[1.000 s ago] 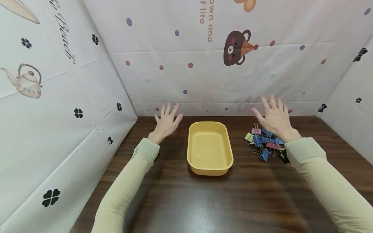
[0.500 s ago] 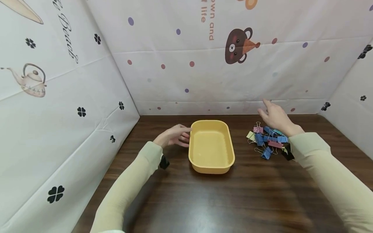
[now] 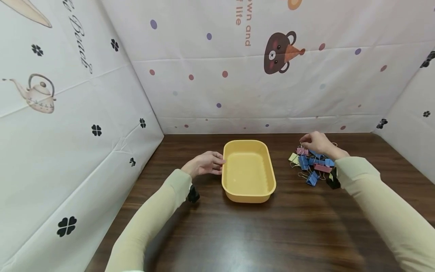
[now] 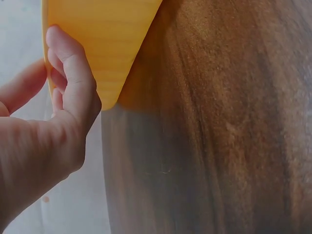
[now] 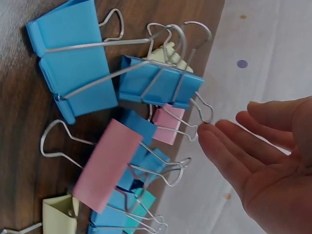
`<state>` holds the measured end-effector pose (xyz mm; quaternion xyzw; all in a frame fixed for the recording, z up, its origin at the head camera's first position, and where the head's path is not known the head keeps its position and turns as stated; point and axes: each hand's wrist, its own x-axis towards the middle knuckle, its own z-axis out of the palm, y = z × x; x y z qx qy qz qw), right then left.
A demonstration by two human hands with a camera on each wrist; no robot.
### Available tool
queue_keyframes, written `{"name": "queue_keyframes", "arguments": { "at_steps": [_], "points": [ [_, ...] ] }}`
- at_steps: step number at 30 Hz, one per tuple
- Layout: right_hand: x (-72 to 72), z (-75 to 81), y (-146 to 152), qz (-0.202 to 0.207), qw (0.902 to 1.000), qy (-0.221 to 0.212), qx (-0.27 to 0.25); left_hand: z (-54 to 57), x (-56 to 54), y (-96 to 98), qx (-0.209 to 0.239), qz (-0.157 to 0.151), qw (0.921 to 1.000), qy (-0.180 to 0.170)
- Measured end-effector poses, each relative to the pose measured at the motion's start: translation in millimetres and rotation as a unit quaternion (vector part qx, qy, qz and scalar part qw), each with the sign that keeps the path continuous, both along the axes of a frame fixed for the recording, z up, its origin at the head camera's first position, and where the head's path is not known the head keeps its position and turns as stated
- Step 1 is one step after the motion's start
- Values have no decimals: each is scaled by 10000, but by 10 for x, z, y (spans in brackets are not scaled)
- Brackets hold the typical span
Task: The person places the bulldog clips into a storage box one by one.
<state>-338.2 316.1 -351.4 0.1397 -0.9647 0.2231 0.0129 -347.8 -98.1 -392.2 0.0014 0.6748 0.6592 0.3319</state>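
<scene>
My left hand (image 3: 205, 164) is at the left side of a yellow rectangular plastic tub (image 3: 248, 175), which has nothing in it. In the left wrist view, the thumb and fingers (image 4: 70, 63) pinch the tub's rim from both sides. My right hand (image 3: 321, 144) hovers over the far side of a pile of binder clips, fingers bent downward and parted from the thumb. Seen from the right wrist, its fingertips come right up to the wire handle of a blue binder clip (image 5: 158, 85). A pink binder clip (image 5: 107, 165) and a large blue binder clip (image 5: 80, 63) lie nearby.
Beneath everything is a dark brown wooden table (image 3: 217, 234). White printed cloth (image 3: 190, 94) walls it in at the back and both sides. A pale yellow binder clip (image 3: 293, 159) lies at the pile's left edge.
From a spread pose in the air, my left hand has come down and right onto the tub's rim. The right hand has lowered towards the clips, its fingers bending.
</scene>
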Motion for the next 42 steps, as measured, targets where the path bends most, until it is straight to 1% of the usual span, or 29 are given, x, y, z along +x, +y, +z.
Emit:
{"name": "queue_keyframes", "arguments": {
  "at_steps": [5, 8, 11, 15, 20, 23, 28, 30, 33, 36, 38, 42],
  "points": [
    [-16, -97, 6, 31, 9993, -345, -171, -17, 2, 15, 75, 3, 10000, -33],
    [-31, -147, 6, 17, 9986, -425, -308, -30, 3, 18, 124, 30, 9999, -59],
    [-42, -189, 3, -24, 9983, -415, -399, -40, 9, 16, 187, 7, 9998, -61],
    [-48, -234, 1, -134, 9984, -292, -455, -53, 16, 13, 259, -36, 9997, -41],
    [-56, -273, 9, -358, 9964, -292, -711, -83, 10, 3, 348, 18, 9994, -60],
    [-54, -280, 14, -464, 9950, -334, -823, -105, 2, 0, 404, 36, 9992, -67],
    [-46, -266, 12, -613, 9946, -239, -806, -122, -7, -7, 427, 10, 9991, -32],
    [-48, -251, 14, -648, 9933, -277, -912, -119, -6, -12, 420, -22, 9991, 2],
    [-52, -221, 18, -678, 9883, -491, -1272, -108, -4, -19, 437, -34, 9990, 11],
    [-52, -177, 23, -692, 9797, -780, -1712, -99, -1, -24, 453, -24, 9990, 4],
    [-55, -150, 26, -689, 9748, -932, -1908, -98, -1, -27, 461, -1, 9989, -7],
    [-66, -108, 28, -688, 9606, -1310, -2354, -97, -2, -33, 451, 39, 9990, -16]
  ]
}}
